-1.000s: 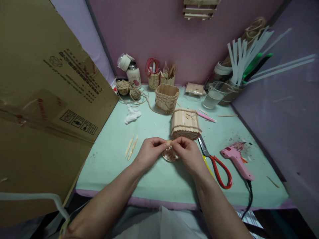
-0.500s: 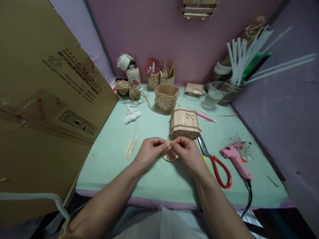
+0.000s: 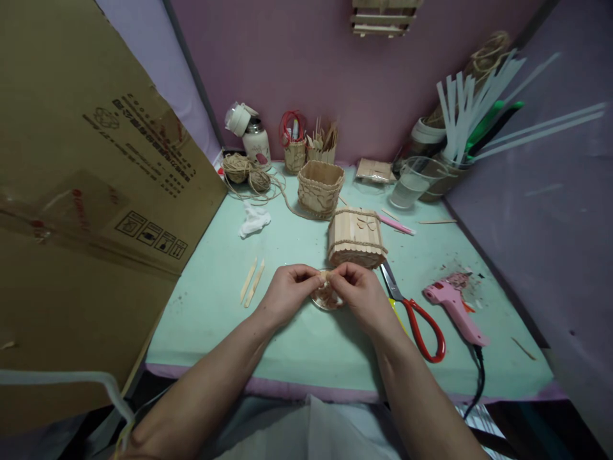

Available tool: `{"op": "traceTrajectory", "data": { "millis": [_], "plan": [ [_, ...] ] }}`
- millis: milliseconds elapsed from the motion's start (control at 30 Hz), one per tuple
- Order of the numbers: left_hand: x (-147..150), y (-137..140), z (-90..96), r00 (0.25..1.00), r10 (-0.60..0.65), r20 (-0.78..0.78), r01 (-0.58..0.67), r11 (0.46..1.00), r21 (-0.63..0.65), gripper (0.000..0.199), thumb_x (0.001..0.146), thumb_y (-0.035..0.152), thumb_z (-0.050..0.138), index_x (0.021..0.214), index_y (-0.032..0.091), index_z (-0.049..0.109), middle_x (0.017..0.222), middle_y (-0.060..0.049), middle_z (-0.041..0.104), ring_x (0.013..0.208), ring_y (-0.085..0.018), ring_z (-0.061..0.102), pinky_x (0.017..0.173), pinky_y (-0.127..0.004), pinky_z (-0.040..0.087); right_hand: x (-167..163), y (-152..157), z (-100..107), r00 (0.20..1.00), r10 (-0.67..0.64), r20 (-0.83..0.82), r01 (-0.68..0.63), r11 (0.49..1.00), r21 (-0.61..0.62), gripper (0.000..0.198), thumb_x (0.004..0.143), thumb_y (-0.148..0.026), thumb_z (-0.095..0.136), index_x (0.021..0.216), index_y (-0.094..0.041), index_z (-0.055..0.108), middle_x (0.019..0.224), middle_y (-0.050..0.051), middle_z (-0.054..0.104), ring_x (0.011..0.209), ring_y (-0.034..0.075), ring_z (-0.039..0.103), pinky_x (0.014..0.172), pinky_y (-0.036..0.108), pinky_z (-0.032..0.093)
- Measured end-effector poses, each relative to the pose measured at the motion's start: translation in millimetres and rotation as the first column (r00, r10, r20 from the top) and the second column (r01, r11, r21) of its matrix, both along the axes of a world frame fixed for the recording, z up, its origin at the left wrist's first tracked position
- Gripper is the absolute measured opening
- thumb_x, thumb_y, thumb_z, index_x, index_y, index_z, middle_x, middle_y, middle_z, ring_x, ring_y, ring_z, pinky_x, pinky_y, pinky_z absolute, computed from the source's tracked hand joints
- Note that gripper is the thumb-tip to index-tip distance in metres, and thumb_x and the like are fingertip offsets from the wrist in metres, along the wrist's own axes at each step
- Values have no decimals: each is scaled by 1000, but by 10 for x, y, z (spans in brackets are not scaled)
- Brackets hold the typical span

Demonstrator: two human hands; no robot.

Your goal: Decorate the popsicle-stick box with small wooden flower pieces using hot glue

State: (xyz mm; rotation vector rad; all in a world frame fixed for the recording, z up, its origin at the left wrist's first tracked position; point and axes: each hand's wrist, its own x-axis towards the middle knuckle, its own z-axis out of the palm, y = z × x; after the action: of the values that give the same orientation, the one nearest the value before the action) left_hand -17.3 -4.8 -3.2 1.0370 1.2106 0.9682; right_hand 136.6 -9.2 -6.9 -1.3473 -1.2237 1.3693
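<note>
My left hand [image 3: 294, 287] and my right hand [image 3: 355, 291] meet with thumbs and fingers pinched on a small wooden piece [image 3: 325, 276], mostly hidden by the fingertips. Just below them a small round clear dish [image 3: 326, 300] with reddish-brown bits in it rests on the table. Right behind the hands lies a wooden-stick box [image 3: 357, 236], trimmed with twine and a little bow shape. Red-handled scissors [image 3: 424, 329] lie beside my right forearm, blades toward the box. Left of my left hand are two flat wooden sticks [image 3: 251, 284].
A pink glue gun [image 3: 457, 310] with a black cord lies at the right. Behind are a woven-look basket [image 3: 320, 188], twine balls [image 3: 239, 167], a bottle [image 3: 257, 144], a plastic cup [image 3: 409, 185] and white glue sticks [image 3: 460, 115]. Crumpled tissue [image 3: 253, 220] sits left; a cardboard box [image 3: 96, 191] borders the table.
</note>
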Motion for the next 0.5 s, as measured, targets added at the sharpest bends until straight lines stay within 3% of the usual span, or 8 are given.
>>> {"op": "traceTrajectory", "data": {
  "millis": [500],
  "plan": [
    [-27, 7, 27, 996, -12, -87, 11, 1000, -13, 19, 65, 32, 73, 69, 13, 72, 67, -5, 70, 64, -16, 59, 64, -28, 44, -22, -6, -22, 997, -44, -62, 41, 998, -51, 22, 73, -37, 68, 67, -18, 61, 57, -4, 55, 52, 10, 45, 49, 23, 32]
  ]
}}
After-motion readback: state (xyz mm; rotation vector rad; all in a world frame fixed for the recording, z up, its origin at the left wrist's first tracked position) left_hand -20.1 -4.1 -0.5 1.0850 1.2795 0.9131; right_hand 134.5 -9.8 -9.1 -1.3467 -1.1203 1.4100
